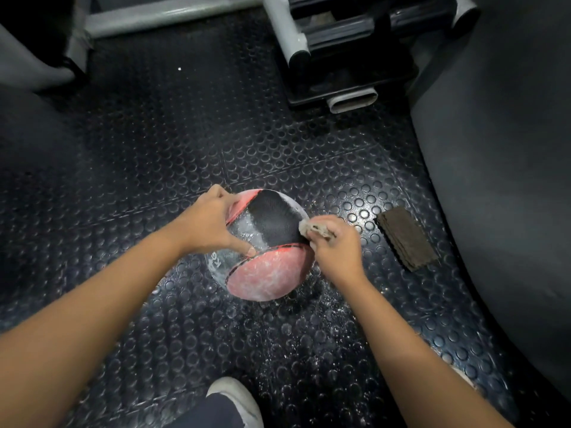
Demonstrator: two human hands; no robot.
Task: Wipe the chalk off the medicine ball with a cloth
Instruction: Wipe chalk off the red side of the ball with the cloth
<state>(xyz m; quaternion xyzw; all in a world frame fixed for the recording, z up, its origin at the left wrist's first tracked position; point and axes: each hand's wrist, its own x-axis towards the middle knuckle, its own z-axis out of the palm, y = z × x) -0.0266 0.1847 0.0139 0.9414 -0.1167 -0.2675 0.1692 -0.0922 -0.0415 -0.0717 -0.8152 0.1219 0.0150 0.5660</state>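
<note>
Medicine ball (pixel 265 242), apparently half chalk-filmed

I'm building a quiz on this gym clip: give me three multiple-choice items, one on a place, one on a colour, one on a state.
1. Where does the folded dark pad lie?
A. on the floor, right of the ball
B. on top of the ball
C. beside the shoe

2. What colour is the ball panel nearest the camera, under the chalk?
A. green
B. red
C. yellow

3. What is the right hand doing?
A. resting open on the floor
B. gripping a cloth against the ball
C. holding the shoe

Answers: 1 A, the pad sits on the studded floor apart from the medicine ball. 2 B, the chalk-smeared panel shows red. 3 B, the cloth is bunched in its fingers at the ball's side.
</note>
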